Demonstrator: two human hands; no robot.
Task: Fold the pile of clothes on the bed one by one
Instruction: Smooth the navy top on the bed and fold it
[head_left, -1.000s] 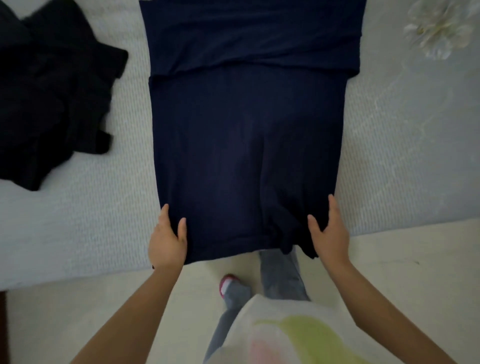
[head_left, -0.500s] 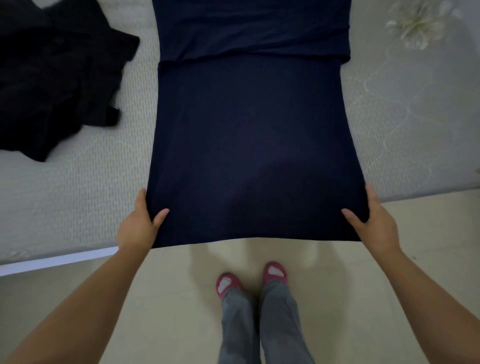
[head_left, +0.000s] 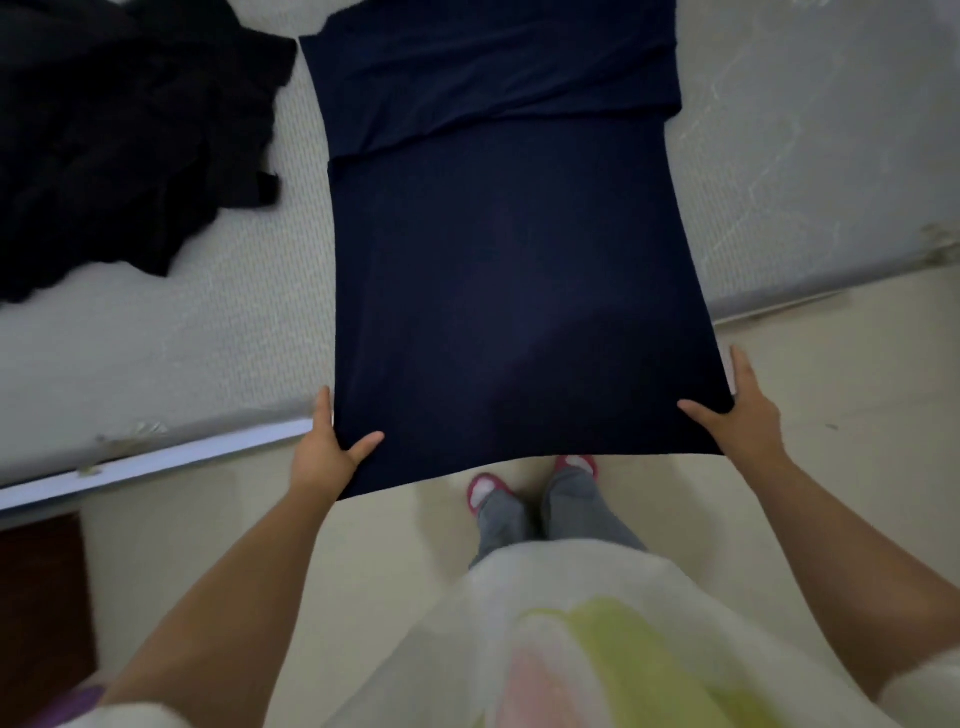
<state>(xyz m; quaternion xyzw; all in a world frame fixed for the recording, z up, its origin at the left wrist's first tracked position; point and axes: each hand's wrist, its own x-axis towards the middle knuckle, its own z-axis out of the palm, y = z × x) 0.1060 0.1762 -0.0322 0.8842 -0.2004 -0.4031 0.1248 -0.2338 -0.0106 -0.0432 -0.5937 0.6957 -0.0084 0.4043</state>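
Head view: left hand (head_left: 326, 453) and right hand (head_left: 737, 415) pinch the navy shirt's (head_left: 509, 270) hem corners, thumbs on top, stretching it flat for folding onto the bed (head_left: 208, 332).

You are looking down on a bed (head_left: 810, 171) whose pale, off-white cover has a fine woven texture, with faint crease lines on the right half. Along its near edge runs a white frame rail (head_left: 156, 460), slanting from lower left up toward the right. Below it lies a smooth, cream-coloured floor (head_left: 857, 415), bare of pattern, with one small dark speck at the right. At the lower left corner you can see a dark reddish-brown panel (head_left: 41, 597) beside the floor; what it belongs to is unclear. The light is soft and dim, casting only faint shadows on the floor.
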